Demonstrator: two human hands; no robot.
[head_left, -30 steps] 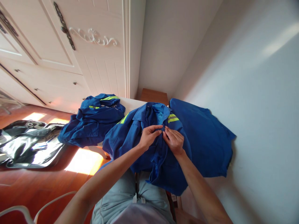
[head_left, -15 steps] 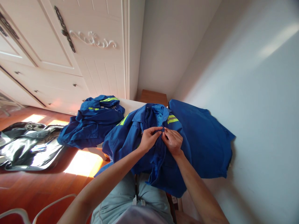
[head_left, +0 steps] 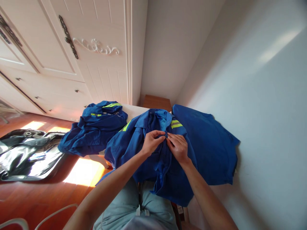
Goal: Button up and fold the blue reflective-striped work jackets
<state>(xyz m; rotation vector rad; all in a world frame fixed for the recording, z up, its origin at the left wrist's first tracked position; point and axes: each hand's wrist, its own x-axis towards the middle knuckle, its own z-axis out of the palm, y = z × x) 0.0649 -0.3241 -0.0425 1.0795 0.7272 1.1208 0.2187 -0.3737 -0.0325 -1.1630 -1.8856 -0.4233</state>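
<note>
A blue work jacket (head_left: 134, 143) with yellow reflective strips lies spread in front of me, collar at the far end, its lower front hanging towards my lap. My left hand (head_left: 153, 141) pinches the front edge just below the collar between thumb and fingers. Right beside it, my right hand (head_left: 177, 147) grips the same edge, fingertips nearly touching the left ones. Whatever small part sits between the fingertips, perhaps a fastening, is hidden. Further down, the front placket hangs loose and open.
Another blue jacket (head_left: 96, 127) lies crumpled on the left of the white table (head_left: 134, 110). Flat blue cloth (head_left: 206, 143) lies to the right, against the wall. An open suitcase (head_left: 31, 156) rests on the wooden floor. A white cabinet (head_left: 100, 73) and a brown box (head_left: 157, 102) stand behind.
My right hand's fingers have flattened slightly over the jacket edge. Both hands stay at the same spot below the collar. The whole view has shifted a little.
</note>
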